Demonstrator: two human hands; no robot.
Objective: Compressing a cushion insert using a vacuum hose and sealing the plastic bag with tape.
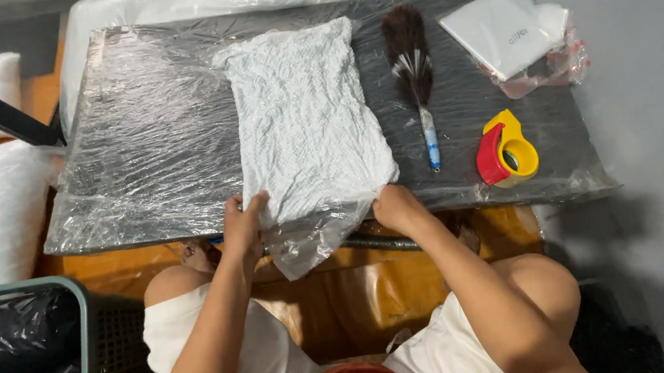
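A white crinkled cloth (306, 121) lies lengthwise on a low dark board wrapped in clear film (144, 147). Its near end sits in a clear plastic bag (305, 241) that hangs over the board's front edge. My left hand (241, 222) grips the near left corner of the cloth and bag. At the near right corner, my right hand (398, 205) pinches the cloth's edge.
A dark feather duster with a blue handle (417, 75) lies right of the cloth. A yellow and red tape dispenser (506, 150) stands further right. Flat white packets in clear plastic (514, 30) sit at the far right corner. A green-rimmed basket (26, 349) is at my left.
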